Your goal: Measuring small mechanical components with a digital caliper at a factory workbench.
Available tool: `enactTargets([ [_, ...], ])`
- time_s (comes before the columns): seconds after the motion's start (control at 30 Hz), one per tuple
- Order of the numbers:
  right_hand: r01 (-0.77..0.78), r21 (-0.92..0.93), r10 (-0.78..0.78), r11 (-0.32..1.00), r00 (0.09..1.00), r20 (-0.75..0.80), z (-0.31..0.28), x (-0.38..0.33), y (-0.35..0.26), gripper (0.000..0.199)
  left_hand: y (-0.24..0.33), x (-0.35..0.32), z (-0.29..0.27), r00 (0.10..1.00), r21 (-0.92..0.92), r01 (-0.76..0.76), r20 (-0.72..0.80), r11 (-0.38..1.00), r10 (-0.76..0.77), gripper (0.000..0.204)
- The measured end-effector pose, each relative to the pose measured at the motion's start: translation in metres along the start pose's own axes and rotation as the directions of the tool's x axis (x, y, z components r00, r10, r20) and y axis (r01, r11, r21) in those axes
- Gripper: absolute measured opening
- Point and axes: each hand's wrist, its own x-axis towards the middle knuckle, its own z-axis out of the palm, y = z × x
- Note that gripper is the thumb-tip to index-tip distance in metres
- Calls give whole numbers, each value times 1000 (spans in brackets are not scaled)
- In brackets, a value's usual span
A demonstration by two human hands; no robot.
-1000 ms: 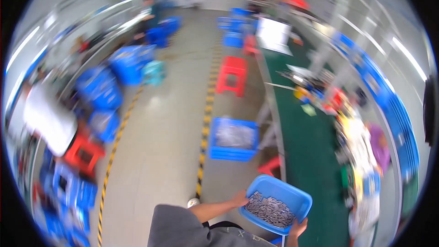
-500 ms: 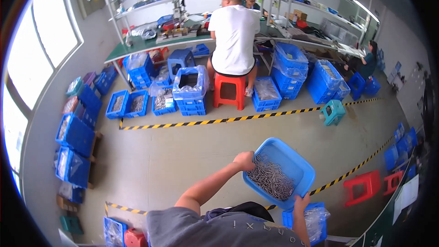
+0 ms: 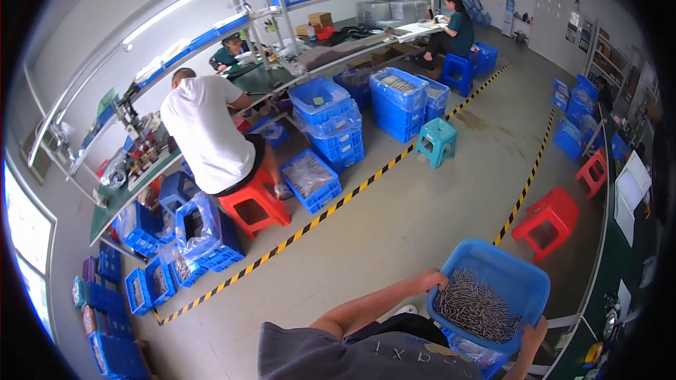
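The person carries a shallow blue plastic bin (image 3: 493, 295), rectangular with rounded corners, held out in front of the body at the lower right of the head view, well above the grey concrete floor (image 3: 394, 239). The left hand (image 3: 433, 280) closes on the bin's near-left rim, thumb side over the lip and fingers wrapped beneath, so that grip is narrow and loaded with the bin. The right hand (image 3: 533, 331) clasps the opposite, lower-right corner, with only the fingertips and the heel of the hand visible below the rim; it too holds the bin. The two hands sit at either end of the bin's long axis, which runs from upper left to lower right in the picture, and the bin rests between them roughly level, tilted a little toward the viewer. A heap of small grey metal pins (image 3: 475, 306) lies across the bin's floor, thicker toward the right hand's end, so the weight looks to sit nearer that hand. Beyond the bin stands a red plastic stool (image 3: 549, 214), near but apart from it. A yellow-and-black striped floor line (image 3: 338, 204) crosses the middle of the room. Past it a person in a white shirt (image 3: 201, 134) sits on another red stool (image 3: 257, 204) among stacked blue crates (image 3: 331, 123).
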Motion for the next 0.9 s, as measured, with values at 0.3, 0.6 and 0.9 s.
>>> enactTargets([
  [0.3, -232, 225, 105, 946, 879, 465, 110, 126, -65, 27, 61, 58, -126, 974, -151, -148, -195, 977, 118, 11],
  [0.6, -714, 588, 402, 379, 700, 590, 257, 279, -94, 50, 153, 188, -230, 921, -80, -149, -375, 986, 109, 18],
  [0.9, -374, 896, 630, 238, 762, 150, 181, 313, -114, 67, 285, 374, -161, 988, -106, 77, 139, 991, -62, 35],
])
